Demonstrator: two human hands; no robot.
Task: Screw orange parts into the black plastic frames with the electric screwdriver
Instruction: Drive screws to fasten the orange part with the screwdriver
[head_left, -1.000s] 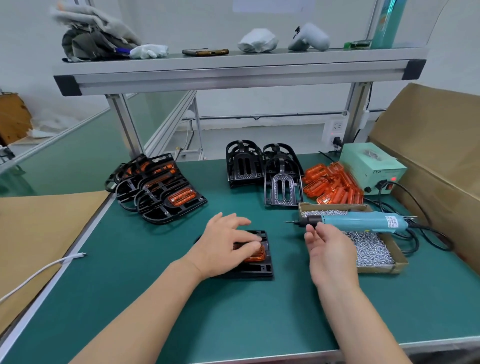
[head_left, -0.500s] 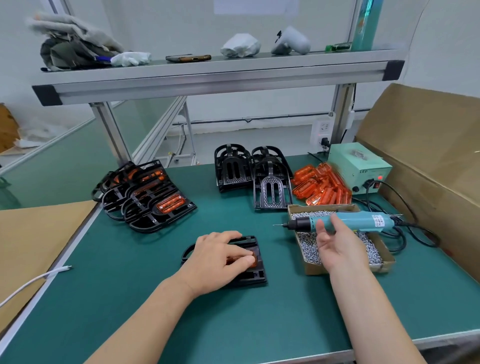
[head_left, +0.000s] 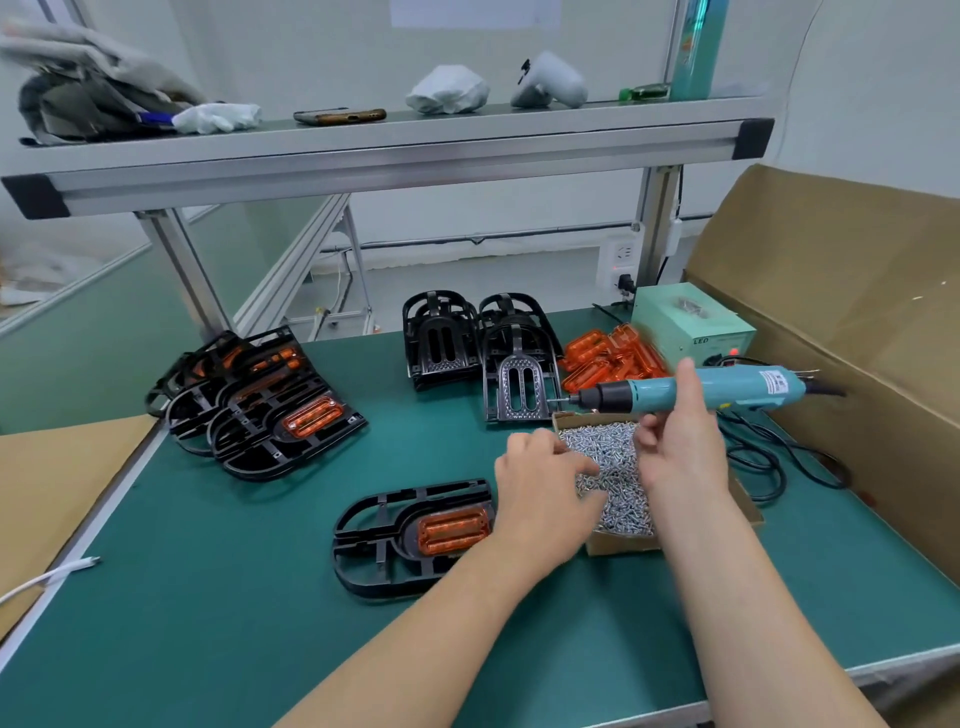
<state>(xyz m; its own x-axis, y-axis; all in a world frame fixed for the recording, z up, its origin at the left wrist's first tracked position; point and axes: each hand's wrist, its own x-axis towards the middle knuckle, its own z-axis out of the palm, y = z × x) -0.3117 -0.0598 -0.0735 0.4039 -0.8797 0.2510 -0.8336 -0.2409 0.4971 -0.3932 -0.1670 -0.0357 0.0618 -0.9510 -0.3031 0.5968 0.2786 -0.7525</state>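
A black plastic frame (head_left: 374, 540) lies flat near the table's front, with an orange part (head_left: 452, 530) seated in it. My left hand (head_left: 545, 483) has its fingers down in the cardboard box of screws (head_left: 618, 467); whether it pinches a screw is hidden. My right hand (head_left: 680, 441) holds the teal electric screwdriver (head_left: 727, 389) level above the box, tip pointing left. Loose orange parts (head_left: 608, 358) are piled behind the box. Bare black frames (head_left: 478, 343) stand at the back centre.
Several frames with orange parts fitted (head_left: 260, 400) are stacked at the left. A green power supply (head_left: 685, 327) and black cables (head_left: 779, 462) sit at the right, beside a cardboard wall (head_left: 852, 332). A white cable (head_left: 47, 577) crosses the left table edge.
My left hand left the frame on the table and moved right into the screw box. My right hand closed round the screwdriver and lifted it off the box.
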